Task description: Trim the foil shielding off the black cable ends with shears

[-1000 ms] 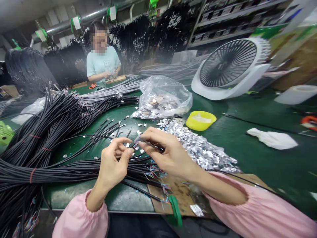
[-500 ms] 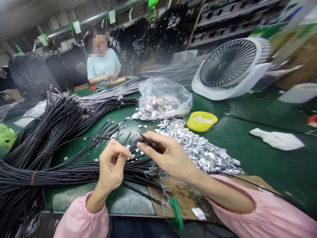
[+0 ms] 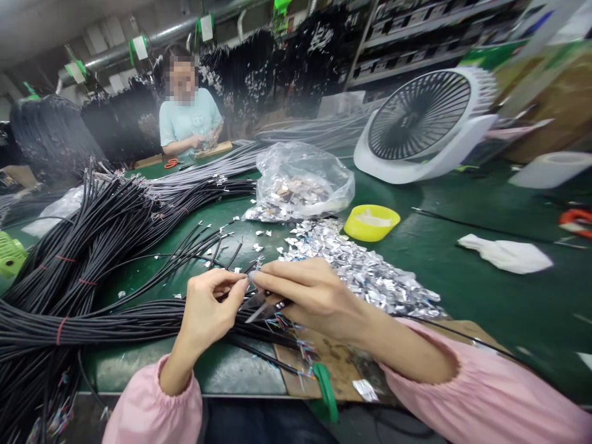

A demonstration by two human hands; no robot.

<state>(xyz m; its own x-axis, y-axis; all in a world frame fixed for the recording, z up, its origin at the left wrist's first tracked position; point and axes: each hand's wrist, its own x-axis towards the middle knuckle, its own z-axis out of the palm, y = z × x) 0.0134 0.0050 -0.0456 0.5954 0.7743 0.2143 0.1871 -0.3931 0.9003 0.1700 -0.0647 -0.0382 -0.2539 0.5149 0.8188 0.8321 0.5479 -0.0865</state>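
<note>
My left hand (image 3: pixel 213 308) is closed in a pinch, its thumb and forefinger pressed together; what sits between them is too small to make out. My right hand (image 3: pixel 314 296) is closed around small scissors (image 3: pixel 257 312) with dark handles, the bright blade pointing down and left. A greyish cover shows on a right fingertip, which meets the left fingertips. Below both hands runs a bundle of black cables (image 3: pixel 139 324) with coloured wire ends. Several loose black cables (image 3: pixel 185 262) fan out behind the left hand.
Silver foil scraps (image 3: pixel 365 271) are heaped beyond my right hand, near a clear plastic bag (image 3: pixel 305 176) and a yellow dish (image 3: pixel 372 231). A white fan (image 3: pixel 420 123) stands at the back right. A brown board (image 3: pixel 335 364) lies at the front edge. Across the table sits a person (image 3: pixel 189 123).
My right hand has lowered and turned, so the scissors swing from pointing up and left to down and left. Its fingertips now meet those of my left hand, which stays pinched.
</note>
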